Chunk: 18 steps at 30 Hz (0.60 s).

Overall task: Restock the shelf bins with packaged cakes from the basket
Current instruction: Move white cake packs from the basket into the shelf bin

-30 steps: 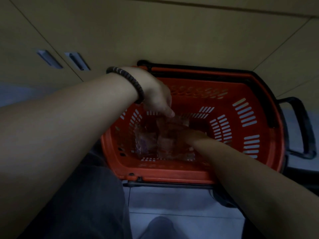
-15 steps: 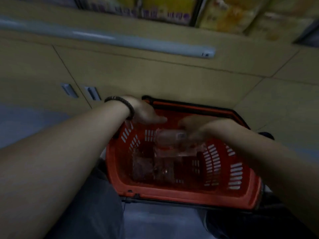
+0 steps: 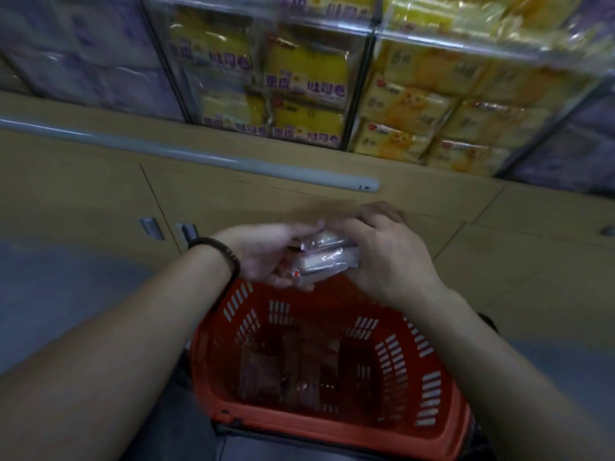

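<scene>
Both hands are raised above the far rim of the orange basket (image 3: 332,427), in front of the beige cabinet doors (image 3: 83,194).

Left hand (image 3: 263,257): palm turned up and inward. Its fingers curl under the left end of the held cake packs (image 3: 329,261) and the thumb lies along their top edge. A dark beaded bracelet (image 3: 219,252) is on the wrist.

Right hand (image 3: 392,257): back toward us, fingers wrapped over the right end of the same packs. We count this as a grasp too.

The held cake packs are clear-wrapped and look like two stacked flat, long sides level. They are well clear of the basket and well below the shelf. Blur stops us from confirming the count.

More cake packs (image 3: 263,371) lie flat on the basket floor, dark in the shadow, from the left wall to about the middle. We cannot tell how many.

Above the cabinet, shelf bins (image 3: 358,94) with clear fronts and dark dividers:
- Middle bin: yellow packs (image 3: 306,71) with purple lettering.
- Bin to its right: paler yellow packs (image 3: 409,108).
- Far left bin: purple packs (image 3: 83,61), heavily blurred.

A grey rail (image 3: 199,156) runs along the cabinet's top edge below the bins. Two recessed handles (image 3: 151,227) sit on the doors left of the left wrist. Grey trousers (image 3: 173,427) show at the basket's near left corner.
</scene>
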{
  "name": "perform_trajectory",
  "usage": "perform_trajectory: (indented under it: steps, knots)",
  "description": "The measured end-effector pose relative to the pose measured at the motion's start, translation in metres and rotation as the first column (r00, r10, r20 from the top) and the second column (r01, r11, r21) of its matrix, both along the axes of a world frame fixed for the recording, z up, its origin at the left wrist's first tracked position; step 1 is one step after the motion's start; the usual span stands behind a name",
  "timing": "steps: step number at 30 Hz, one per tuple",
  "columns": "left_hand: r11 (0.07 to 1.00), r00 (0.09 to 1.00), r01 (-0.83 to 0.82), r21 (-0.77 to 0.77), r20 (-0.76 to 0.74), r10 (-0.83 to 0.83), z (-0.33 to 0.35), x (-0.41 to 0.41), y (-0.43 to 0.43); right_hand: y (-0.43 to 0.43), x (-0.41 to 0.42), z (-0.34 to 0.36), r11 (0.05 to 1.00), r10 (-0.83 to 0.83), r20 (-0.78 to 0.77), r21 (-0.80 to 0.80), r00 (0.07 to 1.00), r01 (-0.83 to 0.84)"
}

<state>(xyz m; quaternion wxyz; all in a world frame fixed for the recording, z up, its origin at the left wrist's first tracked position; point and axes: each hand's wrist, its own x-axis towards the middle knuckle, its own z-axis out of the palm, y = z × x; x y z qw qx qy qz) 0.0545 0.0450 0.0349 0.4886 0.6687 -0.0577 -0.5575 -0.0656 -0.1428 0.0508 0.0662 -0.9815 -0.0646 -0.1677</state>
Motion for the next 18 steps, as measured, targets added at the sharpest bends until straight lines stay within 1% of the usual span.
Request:
perform_trajectory:
  steps: [1,2,4,5,6,8,9,10,11,12,13,14,15,16,18]
  knots:
    - [0.999,0.998,-0.044,-0.006,0.034,0.044,0.0,-0.003,-0.004,-0.002,0.001,0.001,1.0,-0.007,-0.027,0.017,1.0,0.008]
    - [0.996,0.993,-0.089,-0.03,0.071,0.091,0.001,-0.005,-0.007,-0.004,0.001,0.004,0.999,-0.007,-0.092,0.049,0.996,0.012]
    - [0.98,0.969,-0.172,-0.101,0.164,0.186,0.0,-0.007,-0.007,-0.009,-0.003,0.011,0.988,0.029,-0.246,0.156,0.969,0.01]
    - [0.972,0.947,-0.194,-0.135,0.234,0.222,0.0,-0.007,-0.007,-0.011,-0.005,0.014,0.975,0.048,-0.28,0.221,0.959,0.015]
    - [0.964,0.912,-0.211,-0.161,0.323,0.253,0.0,-0.006,-0.004,-0.012,-0.007,0.015,0.952,0.055,-0.278,0.303,0.959,0.033]
    - [0.959,0.821,-0.214,-0.186,0.498,0.279,0.003,-0.01,0.003,-0.017,-0.01,0.013,0.867,-0.006,-0.234,0.483,0.972,0.122]
    - [0.961,0.791,-0.197,-0.193,0.547,0.272,0.007,-0.014,0.007,-0.02,-0.011,0.011,0.802,-0.052,-0.234,0.569,0.971,0.18]
    - [0.967,0.767,-0.172,-0.186,0.591,0.25,0.013,-0.019,0.01,-0.021,-0.011,0.01,0.716,-0.084,-0.261,0.656,0.962,0.24]
    - [0.974,0.743,-0.145,-0.173,0.631,0.223,0.018,-0.023,0.015,-0.021,-0.01,0.008,0.604,-0.095,-0.301,0.741,0.949,0.295]
    - [0.978,0.727,-0.116,-0.175,0.656,0.204,0.023,-0.029,0.019,-0.02,-0.009,0.005,0.463,-0.078,-0.337,0.821,0.938,0.333]
    - [0.975,0.72,-0.095,-0.199,0.663,0.206,0.026,-0.033,0.024,-0.018,-0.007,0.002,0.321,-0.049,-0.374,0.872,0.926,0.369]
    - [0.97,0.717,-0.086,-0.227,0.662,0.219,0.028,-0.039,0.029,-0.014,-0.007,0.002,0.212,-0.005,-0.414,0.889,0.91,0.406]
    - [0.964,0.708,-0.098,-0.248,0.663,0.242,0.029,-0.043,0.035,-0.009,-0.009,0.005,0.155,0.066,-0.45,0.886,0.891,0.436]
    - [0.958,0.691,-0.119,-0.259,0.672,0.268,0.032,-0.049,0.042,-0.002,-0.012,0.008,0.125,0.146,-0.47,0.882,0.87,0.455]
    - [0.948,0.66,-0.148,-0.281,0.687,0.306,0.038,-0.059,0.057,0.01,-0.017,0.013,0.075,0.235,-0.441,0.897,0.866,0.436]
